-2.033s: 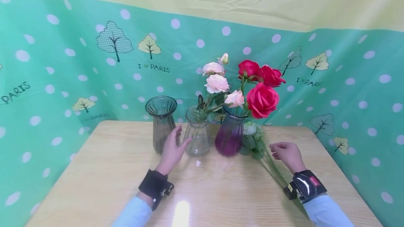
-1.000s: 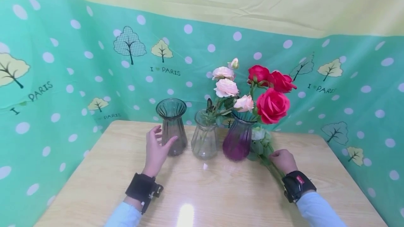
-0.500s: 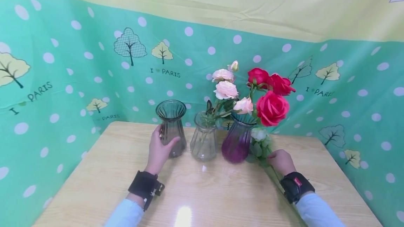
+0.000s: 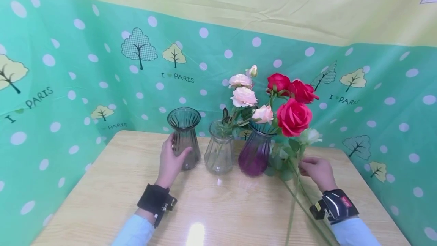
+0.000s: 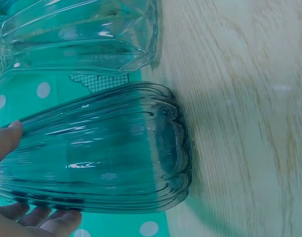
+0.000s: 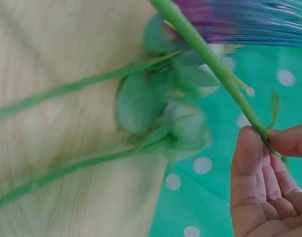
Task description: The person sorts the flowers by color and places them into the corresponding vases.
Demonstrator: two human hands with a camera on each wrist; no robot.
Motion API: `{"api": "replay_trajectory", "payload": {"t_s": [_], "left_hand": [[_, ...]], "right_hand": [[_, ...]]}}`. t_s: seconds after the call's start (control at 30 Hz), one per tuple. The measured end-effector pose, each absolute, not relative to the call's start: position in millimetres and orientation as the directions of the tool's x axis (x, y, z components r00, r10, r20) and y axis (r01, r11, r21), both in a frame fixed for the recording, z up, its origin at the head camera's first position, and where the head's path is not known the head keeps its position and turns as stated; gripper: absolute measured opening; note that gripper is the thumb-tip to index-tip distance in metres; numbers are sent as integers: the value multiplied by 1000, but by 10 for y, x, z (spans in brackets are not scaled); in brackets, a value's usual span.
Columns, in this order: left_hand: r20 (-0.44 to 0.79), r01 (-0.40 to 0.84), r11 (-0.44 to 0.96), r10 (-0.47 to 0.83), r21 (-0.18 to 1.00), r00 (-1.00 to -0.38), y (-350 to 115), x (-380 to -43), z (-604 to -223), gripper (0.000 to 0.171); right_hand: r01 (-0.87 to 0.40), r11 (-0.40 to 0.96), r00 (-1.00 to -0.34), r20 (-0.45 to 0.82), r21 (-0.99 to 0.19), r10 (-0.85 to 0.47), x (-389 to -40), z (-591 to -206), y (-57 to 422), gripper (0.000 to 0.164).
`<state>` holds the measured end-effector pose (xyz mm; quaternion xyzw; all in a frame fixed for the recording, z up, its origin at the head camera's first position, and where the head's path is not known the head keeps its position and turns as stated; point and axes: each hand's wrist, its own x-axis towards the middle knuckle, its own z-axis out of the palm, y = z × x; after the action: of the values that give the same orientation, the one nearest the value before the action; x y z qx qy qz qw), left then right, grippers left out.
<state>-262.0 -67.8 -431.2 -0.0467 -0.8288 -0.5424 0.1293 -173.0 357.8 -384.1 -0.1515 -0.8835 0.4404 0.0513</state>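
My left hand (image 4: 170, 162) grips a smoky grey ribbed glass vase (image 4: 186, 139) standing on the table's left side. In the left wrist view, the thumb lies on one side of this vase (image 5: 101, 153) and the fingers on the other. My right hand (image 4: 319, 170) pinches the green stem (image 6: 220, 74) of a white flower (image 4: 310, 136) between thumb and fingers, and the flower is raised off the table. Below it, more pale flowers (image 6: 188, 123) with green leaves lie on the tabletop, blurred in the right wrist view.
Beside the grey vase stands a clear glass vase (image 4: 218, 158) with pale pink flowers (image 4: 244, 96). Right of that, a purple-tinted vase (image 4: 254, 158) holds red roses (image 4: 294, 117). A green dotted cloth (image 4: 82, 86) hangs behind the wooden table (image 4: 218, 208).
My left hand has moved left from between the vases and taken hold of the grey vase. My right hand has reached the lying flowers and lifted one white flower by its stem.
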Motion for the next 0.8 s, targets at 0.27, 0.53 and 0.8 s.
{"api": "replay_trajectory", "payload": {"t_s": [0.27,0.53,0.8], "left_hand": [[240,197,420,-53,886,-969,-682,-2629,-4264,86],[230,189,422,-49,887,-972,-708,-2622,-4265,86],[220,184,423,-38,887,-975,-713,-2640,-4250,85]], "right_hand": [[176,285,-939,-74,-942,337,-1582,-3670,3468,46],[-84,-139,-914,21,-987,406,-1426,-3572,3080,2],[-368,-405,-800,63,-837,596,-1413,-3405,2627,2]]}}
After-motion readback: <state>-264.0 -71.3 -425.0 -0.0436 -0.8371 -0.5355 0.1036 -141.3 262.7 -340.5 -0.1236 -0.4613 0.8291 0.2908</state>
